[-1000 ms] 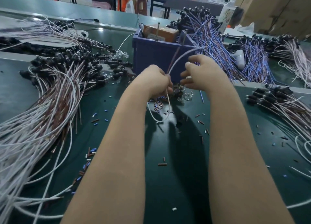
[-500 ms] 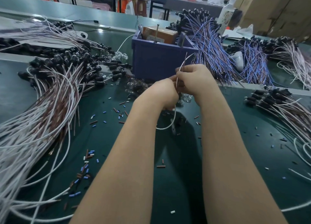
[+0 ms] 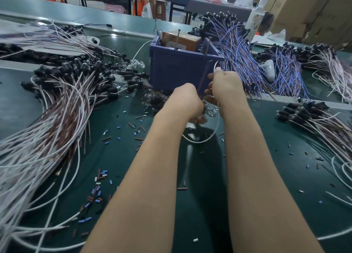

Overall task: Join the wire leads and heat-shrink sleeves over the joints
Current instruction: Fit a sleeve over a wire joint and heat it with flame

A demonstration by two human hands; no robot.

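**A:** Status of the hands?

**B:** Both are engaged. The right hand point(image 3: 226, 85) pinches the white wire point(image 3: 200, 142) between thumb and fingers, thumb raised in front of the blue bin point(image 3: 177, 70). The left hand point(image 3: 183, 100) is clenched just beside it and lower. The other end of the loop runs up under its fist, so it appears to grip that end, though the fingertips are hidden.

**A:** What differs from a second ago?

**B:** Three items.
1. The hands were apart then, with the wire arching between them. Now they are nearly touching.
2. The left hand has dropped toward the table point(image 3: 266, 176), while the right has stayed higher.
3. The slack has gathered into one loop hanging below the wrists, its lowest point near the table surface.

**A:** Meaning for the task?

**B:** In my judgement, two lead ends are being brought together for joining. A thin dark lead point(image 3: 203, 77) rises between the hands and is probably the mating part. The joint itself is hidden behind the fingers, so I cannot confirm a twist or a sleeve on it.

**A:** Sleeves?

**B:** Short brown, blue and white cut pieces point(image 3: 99, 176) lie scattered on the table near the left forearm. They may be sleeves or stripped insulation; I cannot tell which. I judge that heat-shrinking is not yet done on this wire
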